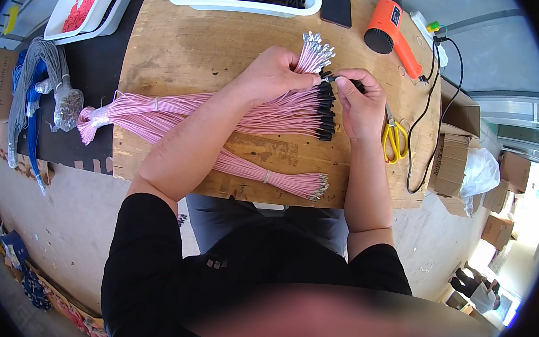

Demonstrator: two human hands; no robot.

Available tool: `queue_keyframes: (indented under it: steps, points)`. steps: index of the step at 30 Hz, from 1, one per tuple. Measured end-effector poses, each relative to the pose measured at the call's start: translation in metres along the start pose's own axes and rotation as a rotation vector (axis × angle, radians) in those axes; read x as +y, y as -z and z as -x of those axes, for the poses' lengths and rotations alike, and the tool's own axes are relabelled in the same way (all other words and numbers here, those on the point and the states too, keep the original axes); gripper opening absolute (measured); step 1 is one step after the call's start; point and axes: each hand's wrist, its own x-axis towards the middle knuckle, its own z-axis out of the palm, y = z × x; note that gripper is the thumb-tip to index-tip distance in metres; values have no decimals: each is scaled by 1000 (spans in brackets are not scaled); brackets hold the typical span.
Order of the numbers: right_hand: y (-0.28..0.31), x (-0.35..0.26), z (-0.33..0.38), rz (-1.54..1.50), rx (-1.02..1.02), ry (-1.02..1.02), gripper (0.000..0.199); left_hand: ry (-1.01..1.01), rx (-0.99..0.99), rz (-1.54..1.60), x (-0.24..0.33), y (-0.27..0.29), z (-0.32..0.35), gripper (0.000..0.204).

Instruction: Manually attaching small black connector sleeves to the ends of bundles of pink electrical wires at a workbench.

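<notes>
A thick bundle of pink wires (pixel 263 122) lies across the wooden table, many of its right-hand ends fitted with black plastic sleeves (pixel 327 119). Beside them fan out wire ends with bare silvery metal terminals (pixel 317 49). My left hand (pixel 276 77) rests over the bundle, thumb and fingers closed on one pink wire close to its end. Just right of it, my right hand (pixel 363 103) pinches a small black sleeve at that wire's tip; fingers partly hide it. Nearer me lies a smaller tied pink bundle (pixel 287 180) with metal ends.
Yellow-handled scissors (pixel 395 141) lie right of my right hand. Beyond are an orange heat gun (pixel 388 27) with a looping black cord (pixel 436 128), a dark phone (pixel 337 4) and a white tray (pixel 244 6) of black pieces. Left are grey wires (pixel 37 64) and a tray of red pieces (pixel 59 25).
</notes>
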Motion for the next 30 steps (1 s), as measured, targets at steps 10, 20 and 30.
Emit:
queue_keyframes:
  steps: [10,20,30]
  points:
    - [5,-3,-5,-132,-14,-62,9,-58,53,-30,-13,1,-4,28]
    - [13,-3,-8,-330,-91,-295,21,-24,49,-46,-2,-1,0,28]
    - [12,0,-7,-304,-114,-302,19,-47,28,-59,-8,1,-2,28]
